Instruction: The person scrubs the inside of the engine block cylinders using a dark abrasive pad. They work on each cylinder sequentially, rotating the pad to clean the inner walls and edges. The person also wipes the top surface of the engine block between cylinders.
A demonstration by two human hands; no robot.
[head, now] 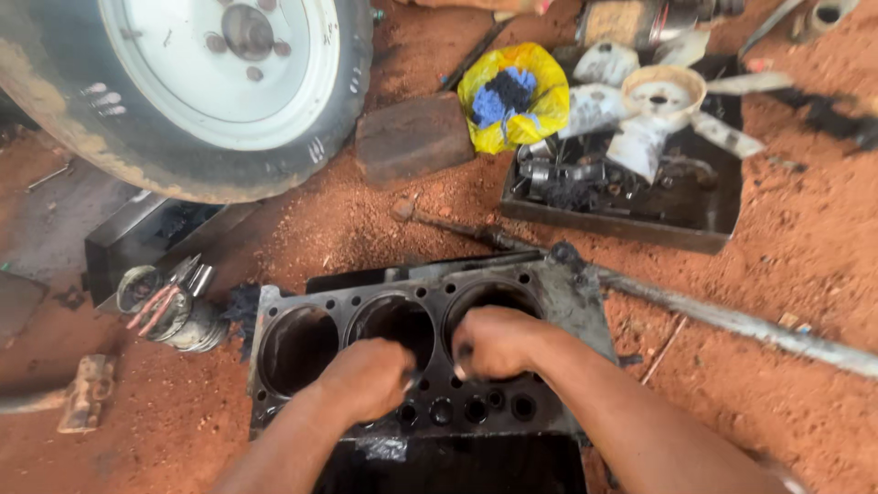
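On red dirt, left hand [366,375] and right hand [494,343] rest fisted atop engine block [567,293], grasp unclear.

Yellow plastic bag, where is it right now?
In the head view the yellow plastic bag lies on the red dirt at upper centre, between the brick-like block on its left and the metal tray holding the white fan on its right.

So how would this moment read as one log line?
left hand: fist on engine block | right hand: fist on block | ground: red dirt
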